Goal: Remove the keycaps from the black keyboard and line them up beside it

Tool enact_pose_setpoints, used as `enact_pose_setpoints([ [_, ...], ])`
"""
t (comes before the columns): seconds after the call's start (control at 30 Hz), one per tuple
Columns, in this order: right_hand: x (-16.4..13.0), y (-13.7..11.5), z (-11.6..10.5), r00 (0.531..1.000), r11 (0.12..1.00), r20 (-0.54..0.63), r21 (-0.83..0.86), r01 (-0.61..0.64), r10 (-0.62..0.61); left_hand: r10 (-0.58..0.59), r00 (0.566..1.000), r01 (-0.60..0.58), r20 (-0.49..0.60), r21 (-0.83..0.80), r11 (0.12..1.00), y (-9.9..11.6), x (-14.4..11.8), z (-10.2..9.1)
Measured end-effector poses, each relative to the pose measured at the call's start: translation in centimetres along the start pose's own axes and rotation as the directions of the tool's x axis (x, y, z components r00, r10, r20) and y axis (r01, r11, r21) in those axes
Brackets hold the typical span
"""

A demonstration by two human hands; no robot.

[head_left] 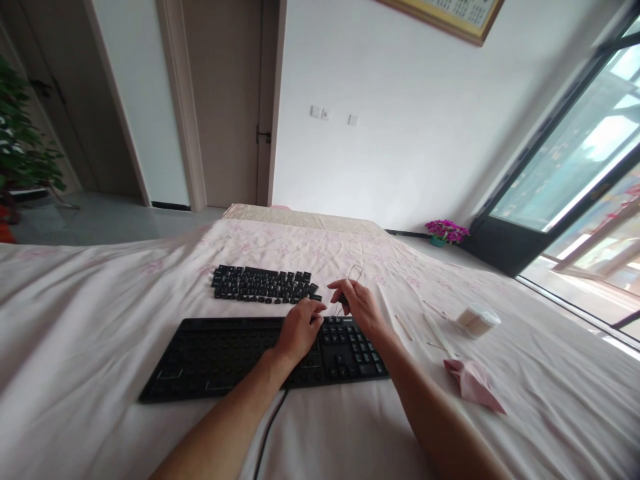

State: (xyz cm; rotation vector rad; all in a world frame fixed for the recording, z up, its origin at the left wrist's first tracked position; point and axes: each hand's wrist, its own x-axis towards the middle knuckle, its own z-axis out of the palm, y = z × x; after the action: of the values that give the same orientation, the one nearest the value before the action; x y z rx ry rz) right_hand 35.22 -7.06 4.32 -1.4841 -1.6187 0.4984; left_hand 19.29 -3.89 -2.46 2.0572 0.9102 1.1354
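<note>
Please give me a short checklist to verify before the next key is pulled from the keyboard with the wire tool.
1. Wire keycap puller held in right hand: ok.
2. Left hand rests on the keyboard and steadies it: ok.
3. Puller hooked on a key: cannot tell, fingers hide its lower end.
4. Removed keycaps lie gathered on the cloth behind the keyboard: ok.
5. Keys remain at the right end of the keyboard: ok.
6. Cotton swab tub stands apart from the hands: ok.

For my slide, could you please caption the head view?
Right hand holds a wire keycap puller over a black keyboard; left hand rests on it, removed keycaps beyond.
</note>
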Motion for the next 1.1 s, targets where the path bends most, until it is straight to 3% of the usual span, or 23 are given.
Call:
enact_pose_setpoints([
  [0.33, -0.6, 1.3, 0.3, 0.991, 0.996, 0.105, -0.018, 0.083, -0.081, -0.002, 0.999, 0.002, 0.04, 0.007, 1.0, -0.2, -0.1, 0.1],
  [0.7, -0.6, 1.9, 0.3, 0.937, 0.979, 0.3, 0.144, 0.143, -0.181, 0.006, 0.998, -0.013, 0.067, 0.109, 0.994, 0.2, 0.0, -0.1],
  [0.93, -0.7, 2.3, 0.4, 0.933, 0.972, 0.302, 0.188, 0.142, -0.195, -0.037, 0.992, 0.011, 0.125, 0.204, 0.979, 0.7, 0.4, 0.1],
  [1.1, -1.3, 2.3, 1.6, 0.967, 0.977, 0.153, 0.089, 0.193, -0.205, -0.082, 0.989, 0.041, 0.127, 0.298, 0.954, 1.2, 0.8, 0.6],
])
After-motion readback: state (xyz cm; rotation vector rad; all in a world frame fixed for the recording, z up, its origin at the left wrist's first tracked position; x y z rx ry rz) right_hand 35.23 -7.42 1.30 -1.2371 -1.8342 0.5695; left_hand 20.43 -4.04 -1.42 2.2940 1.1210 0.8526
